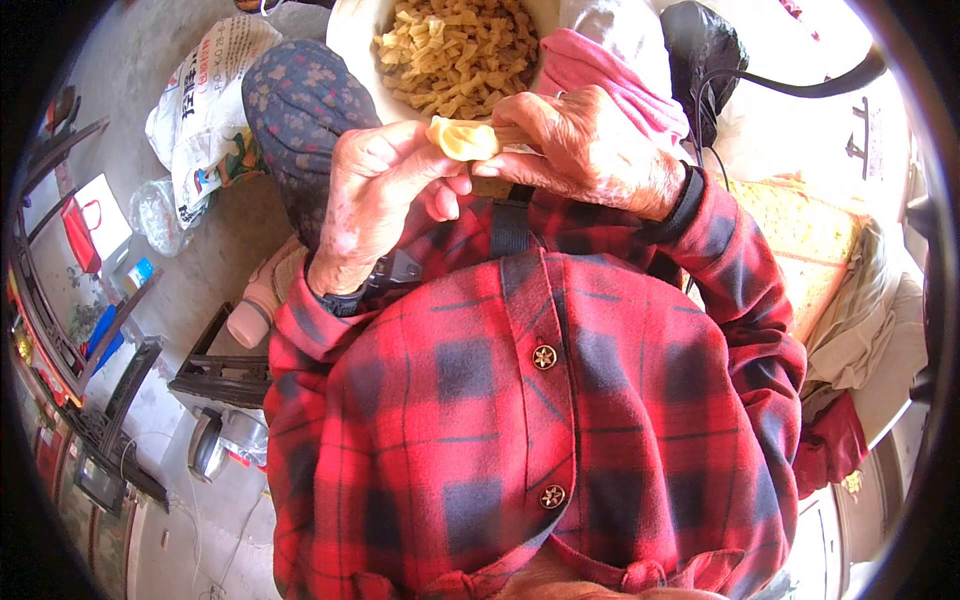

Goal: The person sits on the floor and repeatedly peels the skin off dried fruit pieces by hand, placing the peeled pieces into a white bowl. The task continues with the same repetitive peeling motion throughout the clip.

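A pale yellow, folded piece (463, 139), whose material I cannot tell, is held between my two hands in front of my chest. My left hand (386, 187) pinches its left side between thumb and fingers. On its other side my right hand (574, 142) grips with thumb and bent forefinger, where a thin tan part runs into the fingers. Just beyond the hands stands a pale round tub (352, 45), holding a heap of small, similar yellowish-brown pieces (457, 56). What lies inside the curled fingers is hidden.
A white printed sack (199, 112) and a clear plastic bag (161, 217) lie on the floor at left. Pink cloth (600, 75) is beside the tub, with a black plastic bag (701, 52) and dark cable (810, 86) further right. Dark wooden furniture (225, 375) stands at lower left.
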A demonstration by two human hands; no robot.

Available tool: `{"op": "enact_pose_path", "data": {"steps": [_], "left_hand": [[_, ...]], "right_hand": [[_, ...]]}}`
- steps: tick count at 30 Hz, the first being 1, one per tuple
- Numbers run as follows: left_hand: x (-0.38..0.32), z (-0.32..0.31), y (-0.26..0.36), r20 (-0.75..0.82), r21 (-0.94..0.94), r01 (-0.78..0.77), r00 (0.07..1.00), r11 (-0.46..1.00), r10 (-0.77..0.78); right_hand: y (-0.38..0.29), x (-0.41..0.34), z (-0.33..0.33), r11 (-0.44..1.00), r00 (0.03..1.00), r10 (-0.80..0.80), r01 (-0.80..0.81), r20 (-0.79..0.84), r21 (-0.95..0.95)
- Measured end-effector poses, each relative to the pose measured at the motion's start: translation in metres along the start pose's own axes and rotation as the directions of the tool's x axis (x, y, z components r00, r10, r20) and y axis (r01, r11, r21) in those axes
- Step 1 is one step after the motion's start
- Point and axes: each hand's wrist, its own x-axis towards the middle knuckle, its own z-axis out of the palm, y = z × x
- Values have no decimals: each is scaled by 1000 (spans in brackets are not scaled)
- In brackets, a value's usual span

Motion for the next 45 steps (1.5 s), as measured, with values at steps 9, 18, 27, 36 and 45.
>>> {"op": "enact_pose_path", "data": {"steps": [9, 18, 27, 36, 45], "left_hand": [[-20, -25, 4, 79, 128, -53, 996, 990, 43], [-25, -30, 10, 113, 333, -195, 979, 922, 167], [9, -3, 11, 310, 653, -535, 834, 536, 456], [-12, -9, 34, 466, 592, -471, 862, 653, 199], [22, -62, 75, -44, 610, -340, 888, 716, 458]], "right_hand": [[0, -15, -3, 963, 992, 122, -128, 38, 237], [1, -19, -12, 944, 996, 87, -92, 32, 317], [7, -15, -13, 911, 966, 185, -238, 181, 337], [-15, -17, -21, 863, 980, 70, -152, 184, 482], [30, 63, -6, 953, 964, -75, 144, -253, 267]]}}
